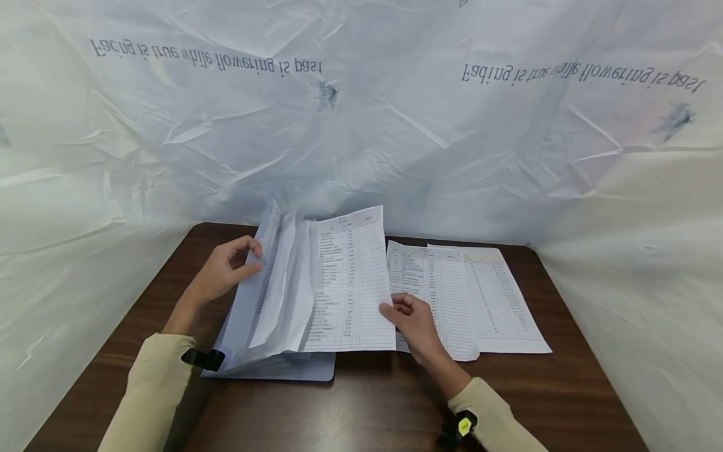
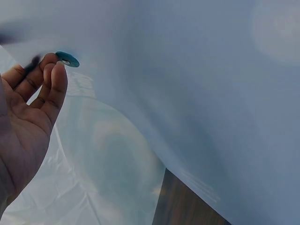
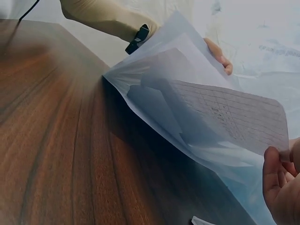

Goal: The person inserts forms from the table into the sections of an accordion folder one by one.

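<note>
On the left of the table, a pale blue translucent folder (image 1: 241, 317) stands partly opened, with several loose sheets fanned inside it. My left hand (image 1: 226, 270) grips the edge of its raised cover. In the left wrist view, those fingers meet beside a round teal button (image 2: 68, 59) on the folder. A printed sheet (image 1: 353, 282) with ruled rows slants out of the folder to the right. Its right edge is pinched between the thumb and fingers of my right hand (image 1: 415, 320). The right wrist view shows this sheet (image 3: 229, 112) raised above the folder's lower cover.
Right of the folder, a printed list (image 1: 443, 301) lies overlapping another printed page (image 1: 499, 301) on the dark wooden table (image 1: 367, 408). Behind and at both sides hangs wrinkled white sheeting (image 1: 384, 138) with printed lettering. A dark strap is on each wrist.
</note>
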The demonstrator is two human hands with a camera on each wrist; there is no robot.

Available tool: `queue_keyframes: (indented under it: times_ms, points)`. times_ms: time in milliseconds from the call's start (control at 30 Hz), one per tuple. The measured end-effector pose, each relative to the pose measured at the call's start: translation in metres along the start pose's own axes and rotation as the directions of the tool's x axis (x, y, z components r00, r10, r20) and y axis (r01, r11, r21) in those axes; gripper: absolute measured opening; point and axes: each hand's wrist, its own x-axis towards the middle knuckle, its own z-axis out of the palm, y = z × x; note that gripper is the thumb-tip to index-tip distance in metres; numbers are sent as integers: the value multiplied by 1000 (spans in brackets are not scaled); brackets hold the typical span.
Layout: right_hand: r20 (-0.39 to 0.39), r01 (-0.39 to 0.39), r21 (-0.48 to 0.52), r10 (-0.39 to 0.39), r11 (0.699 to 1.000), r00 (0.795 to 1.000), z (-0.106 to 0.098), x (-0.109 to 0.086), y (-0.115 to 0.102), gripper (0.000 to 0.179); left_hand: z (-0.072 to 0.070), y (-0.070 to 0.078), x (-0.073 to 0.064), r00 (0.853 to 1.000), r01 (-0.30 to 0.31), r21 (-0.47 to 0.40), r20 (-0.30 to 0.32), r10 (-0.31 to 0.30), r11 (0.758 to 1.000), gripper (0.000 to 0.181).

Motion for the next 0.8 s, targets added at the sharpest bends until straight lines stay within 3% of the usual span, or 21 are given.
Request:
queue_keyframes:
  times_ms: [533, 800]
  points:
    - [33, 18, 8, -19, 1000, 999, 8, 3, -3, 27, -3, -1, 4, 1000, 3, -1, 3, -3, 1000, 16]
    - [55, -18, 134, 11, 991, 998, 17, 3, -6, 30, -4, -1, 5, 1000, -11, -6, 0, 11, 1000, 16]
